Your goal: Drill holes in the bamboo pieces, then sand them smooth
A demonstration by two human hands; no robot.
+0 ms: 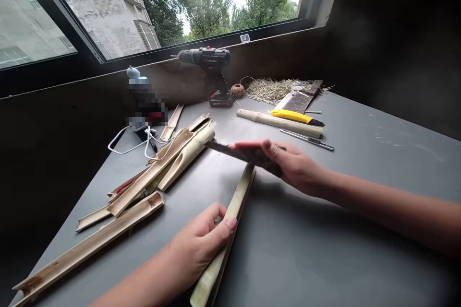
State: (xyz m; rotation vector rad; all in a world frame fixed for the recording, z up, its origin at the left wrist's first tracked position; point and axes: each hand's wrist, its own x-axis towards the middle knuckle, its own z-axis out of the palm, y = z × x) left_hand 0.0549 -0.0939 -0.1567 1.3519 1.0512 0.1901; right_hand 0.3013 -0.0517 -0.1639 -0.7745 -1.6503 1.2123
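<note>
Held in my left hand (211,232) is a split bamboo strip (236,201), its near end low in the view and its far end pointing away. My left thumb and fingers are closed round its lower half. My right hand (297,163) grips a dark flat blade-like tool (248,153), slightly blurred, which lies across the far end of the strip. Its narrow tip reaches left towards a cut bamboo tube (190,153). My right thumb presses on top of the tool, and the fingers' undersides are hidden.
Split bamboo pieces (93,244) lie on the left of the grey table (324,249). Further back are a drill (214,62), twine (237,90), straw (268,90), a cleaver (300,100), a yellow cutter (291,115), a bamboo length (281,123), a metal pen-like tool (308,139) and a white cable (147,146).
</note>
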